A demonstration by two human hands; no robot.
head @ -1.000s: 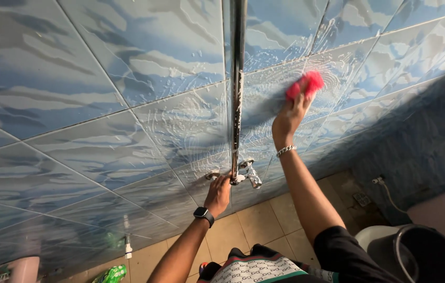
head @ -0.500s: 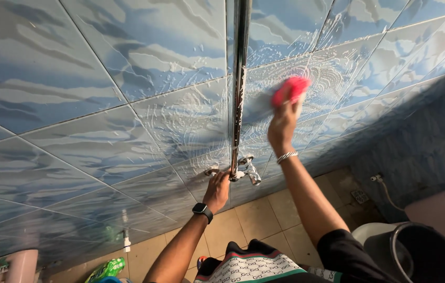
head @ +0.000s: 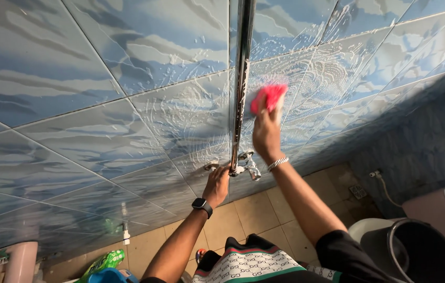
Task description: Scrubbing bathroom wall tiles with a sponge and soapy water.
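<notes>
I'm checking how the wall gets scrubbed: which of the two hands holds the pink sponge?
The right hand presses the pink sponge against the soapy tiles; the left hand, wearing a watch, rests low at the tap.

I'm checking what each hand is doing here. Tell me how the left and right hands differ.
The right hand is raised high on the soapy wall, while the left hand sits low by the tap. The right hand grips a pink sponge; the left hand holds nothing that can be seen and rests against the tiles. The right wrist wears a silver bracelet, the left a black watch. Both touch the same blue tiled wall.
</notes>
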